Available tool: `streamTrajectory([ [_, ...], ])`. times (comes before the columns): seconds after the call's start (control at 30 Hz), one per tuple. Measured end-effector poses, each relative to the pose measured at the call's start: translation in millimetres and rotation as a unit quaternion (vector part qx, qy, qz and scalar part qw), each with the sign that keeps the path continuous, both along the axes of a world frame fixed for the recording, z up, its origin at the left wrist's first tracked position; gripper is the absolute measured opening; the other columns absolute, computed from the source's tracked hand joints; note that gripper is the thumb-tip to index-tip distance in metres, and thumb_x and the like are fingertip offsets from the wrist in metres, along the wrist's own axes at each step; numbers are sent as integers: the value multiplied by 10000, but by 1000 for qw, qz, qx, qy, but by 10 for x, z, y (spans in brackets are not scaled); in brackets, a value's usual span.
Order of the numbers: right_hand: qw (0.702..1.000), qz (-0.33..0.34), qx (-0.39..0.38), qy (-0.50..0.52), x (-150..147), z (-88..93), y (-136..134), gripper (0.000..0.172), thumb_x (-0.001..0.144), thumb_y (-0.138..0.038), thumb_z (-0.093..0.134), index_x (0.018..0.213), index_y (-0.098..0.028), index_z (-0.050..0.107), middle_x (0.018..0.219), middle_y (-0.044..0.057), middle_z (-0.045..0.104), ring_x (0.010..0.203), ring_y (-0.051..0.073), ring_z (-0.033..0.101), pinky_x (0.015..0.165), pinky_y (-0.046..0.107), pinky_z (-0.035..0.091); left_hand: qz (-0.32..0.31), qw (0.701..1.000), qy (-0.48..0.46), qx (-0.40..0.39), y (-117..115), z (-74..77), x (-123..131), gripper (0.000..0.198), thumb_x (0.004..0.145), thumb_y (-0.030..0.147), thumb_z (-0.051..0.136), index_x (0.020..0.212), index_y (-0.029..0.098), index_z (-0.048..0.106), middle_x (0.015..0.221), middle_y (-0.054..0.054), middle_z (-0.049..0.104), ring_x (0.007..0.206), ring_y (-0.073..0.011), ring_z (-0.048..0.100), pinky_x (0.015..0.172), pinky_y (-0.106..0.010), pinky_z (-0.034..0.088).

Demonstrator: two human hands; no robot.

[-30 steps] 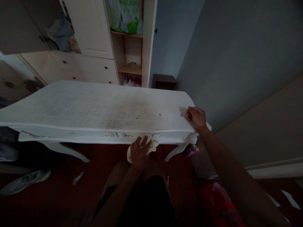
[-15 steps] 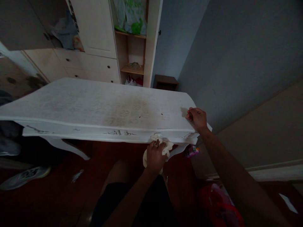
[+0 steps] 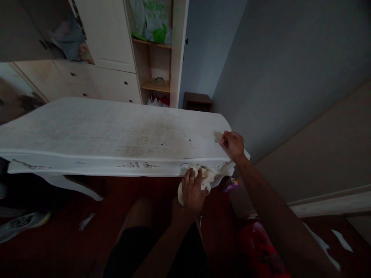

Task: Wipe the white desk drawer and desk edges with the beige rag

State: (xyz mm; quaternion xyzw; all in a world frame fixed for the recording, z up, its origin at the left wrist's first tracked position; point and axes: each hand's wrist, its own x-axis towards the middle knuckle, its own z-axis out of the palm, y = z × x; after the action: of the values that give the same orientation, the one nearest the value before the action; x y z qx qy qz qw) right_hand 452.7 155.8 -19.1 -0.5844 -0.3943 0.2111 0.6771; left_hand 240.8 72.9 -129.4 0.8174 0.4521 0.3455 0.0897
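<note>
A cream cloth (image 3: 208,177) is bunched under my left hand (image 3: 193,191), whose fingers press it against the front apron of a white table (image 3: 95,125). A ring shows on one finger of this hand. Part of the cloth hangs below the apron. My right hand (image 3: 233,144) rests loosely curled on the right end of the tabletop, and nothing shows between its fingers. Brownish-grey stains and small dark specks mark the top's middle. Carved ornament (image 3: 137,165) runs along the apron.
Behind the table stands a white cabinet (image 3: 113,46) with an open shelf section holding plastic bags (image 3: 156,21). A grey wall rises at the right. On the dark red floor lie a red bag (image 3: 262,247), a pink packet (image 3: 230,184) and a shoe (image 3: 24,226).
My left hand and the cloth have slid a little rightward along the apron. My right hand stays at the table's right end. The whole view has shifted slightly.
</note>
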Motion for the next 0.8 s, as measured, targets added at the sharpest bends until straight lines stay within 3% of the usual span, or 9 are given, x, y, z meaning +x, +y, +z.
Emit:
streamTrajectory([
  [0.23,1000,-15,-8,-14,-11,26,-12,349,752,-491,675,623,-178,594,485,-4,577,401,72,447,386,196,329,-11,995,-93,-32,0,164,145,700,782,245,701,1435,163,464,1338,-183,550,1327,-338,422,1071,-487,428],
  [0.4,1000,-16,2,-1,-9,12,-17,337,755,-470,681,621,-174,592,478,-9,568,392,67,436,379,194,320,-6,995,-103,-18,-32,72,292,647,765,219,699,1388,208,525,1413,-165,476,1333,-360,400,1069,-512,417],
  [0.53,1000,-8,7,3,8,-7,-6,372,756,-521,681,642,-180,585,486,-16,561,398,65,432,386,192,327,-82,996,-40,3,-43,-36,528,650,770,193,683,1397,220,512,1448,-158,461,1340,-347,406,1068,-507,408],
  [0.67,1000,-20,-1,-12,20,-4,1,408,760,-568,662,648,-186,570,486,-14,561,394,67,420,378,195,318,-173,984,16,45,-9,-39,795,431,868,224,588,1295,282,588,1481,-62,467,1329,-312,427,1041,-514,409],
  [0.8,1000,-24,-2,-14,45,-7,14,380,783,-535,647,659,-182,579,495,-15,560,401,67,434,383,196,315,-185,979,20,86,47,28,899,346,943,216,483,1253,312,603,1457,2,502,1243,-275,488,1007,-503,417],
])
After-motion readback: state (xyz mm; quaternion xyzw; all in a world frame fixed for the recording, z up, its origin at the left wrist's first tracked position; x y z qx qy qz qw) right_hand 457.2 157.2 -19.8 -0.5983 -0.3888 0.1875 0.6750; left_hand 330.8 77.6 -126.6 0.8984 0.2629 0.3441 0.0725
